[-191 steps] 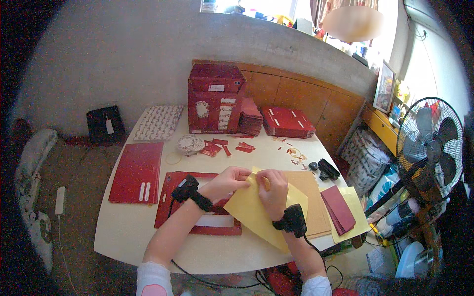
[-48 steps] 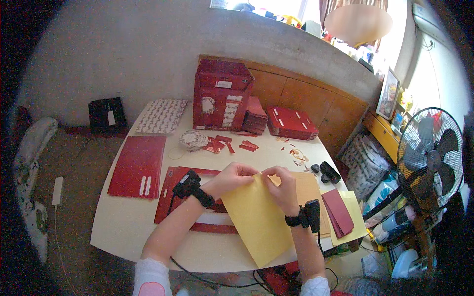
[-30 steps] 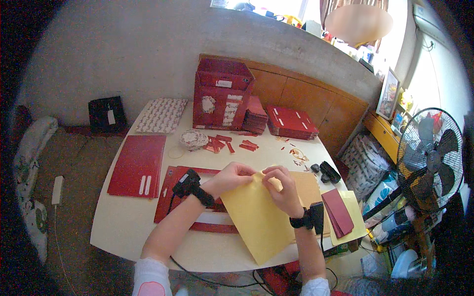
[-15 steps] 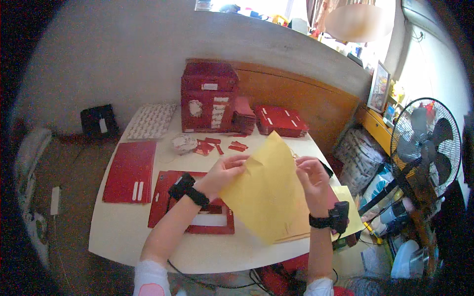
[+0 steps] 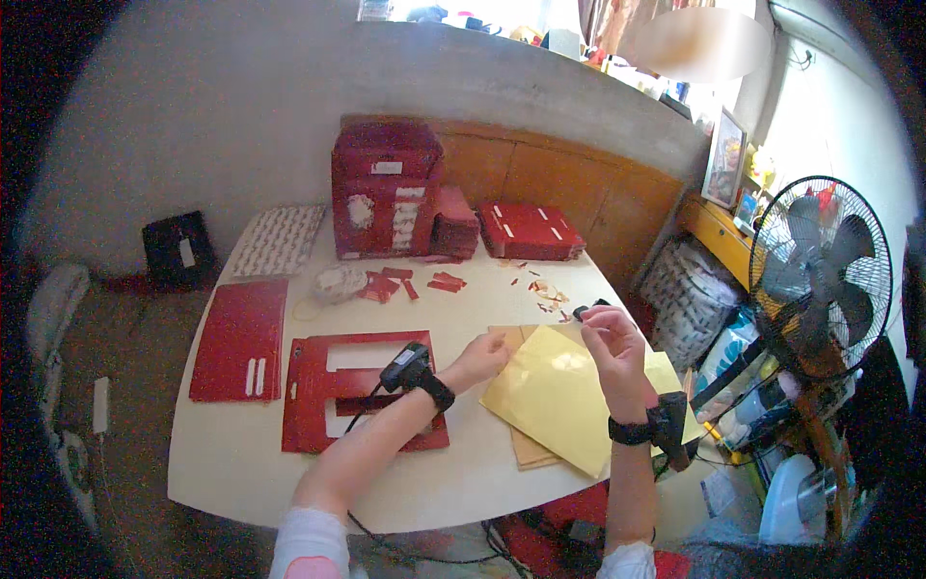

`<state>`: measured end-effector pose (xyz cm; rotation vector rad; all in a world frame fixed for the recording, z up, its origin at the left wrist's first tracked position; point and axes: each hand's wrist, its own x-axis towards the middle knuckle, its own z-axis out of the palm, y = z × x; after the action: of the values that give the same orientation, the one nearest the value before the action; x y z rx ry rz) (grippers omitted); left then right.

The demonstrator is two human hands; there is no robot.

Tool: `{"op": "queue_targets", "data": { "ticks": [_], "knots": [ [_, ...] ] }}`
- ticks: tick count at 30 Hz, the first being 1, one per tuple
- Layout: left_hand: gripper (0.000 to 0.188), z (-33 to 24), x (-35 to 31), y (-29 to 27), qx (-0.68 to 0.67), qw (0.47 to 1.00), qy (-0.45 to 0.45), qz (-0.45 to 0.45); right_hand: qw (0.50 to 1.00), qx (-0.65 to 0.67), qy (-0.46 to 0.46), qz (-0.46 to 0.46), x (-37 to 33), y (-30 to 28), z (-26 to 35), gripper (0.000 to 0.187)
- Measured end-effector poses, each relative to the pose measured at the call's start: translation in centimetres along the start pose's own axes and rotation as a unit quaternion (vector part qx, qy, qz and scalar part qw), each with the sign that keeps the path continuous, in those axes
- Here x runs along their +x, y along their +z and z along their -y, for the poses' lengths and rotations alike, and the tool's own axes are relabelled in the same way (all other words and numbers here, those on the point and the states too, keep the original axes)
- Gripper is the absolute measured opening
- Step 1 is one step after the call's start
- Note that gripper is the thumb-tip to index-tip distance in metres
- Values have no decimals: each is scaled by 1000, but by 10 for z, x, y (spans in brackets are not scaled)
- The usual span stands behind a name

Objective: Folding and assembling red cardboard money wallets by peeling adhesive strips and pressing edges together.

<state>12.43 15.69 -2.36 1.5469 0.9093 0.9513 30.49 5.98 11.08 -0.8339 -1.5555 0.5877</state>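
A glossy yellow sheet (image 5: pixel 550 400) lies askew over brown cardboard (image 5: pixel 532 455) at the right front of the table. Close beside its upper left edge is my left hand (image 5: pixel 479 360), fingers curled together; whether they touch the sheet or hold anything is not plain. My right hand (image 5: pixel 619 352) is raised over the sheet's upper right side. Its thumb and fingers are closed in a pinch, and what is in them is hidden. Behind those fingertips a small black object (image 5: pixel 581 313) shows in part. A red board with cut-out windows (image 5: pixel 302 391) lies left of the cardboard.
Red sheets (image 5: pixel 236 338) lie at the left. A tall red box-shaped pile (image 5: pixel 386 217) and a stack of red boards (image 5: pixel 531 232) stand at the back. Red scraps (image 5: pixel 447 281) and small tan bits (image 5: pixel 548 292) are scattered mid-table. A black fan (image 5: pixel 820 275) stands at the right.
The yellow sheet, held up between my hands before, has come down over the cardboard. My left hand has moved lower and right, off the sheet's face. The head view has shifted slightly.
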Motion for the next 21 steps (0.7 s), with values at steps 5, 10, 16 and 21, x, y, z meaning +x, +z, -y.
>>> {"op": "queue_targets", "data": {
  "ticks": [5,10,16,21],
  "knots": [
    [36,-33,-37,-28,54,993,97,-32,1000,-18,12,21,-4,8,-6,7],
    [31,-66,-96,-98,248,967,7,-60,995,-26,-4,94,-7,40,-17,7],
    [42,-49,-156,-124,439,893,97,-29,985,-19,34,167,-10,76,-44,11],
    [48,-40,-166,-114,543,824,157,-33,969,20,102,224,-14,93,-68,14]
  ]
}}
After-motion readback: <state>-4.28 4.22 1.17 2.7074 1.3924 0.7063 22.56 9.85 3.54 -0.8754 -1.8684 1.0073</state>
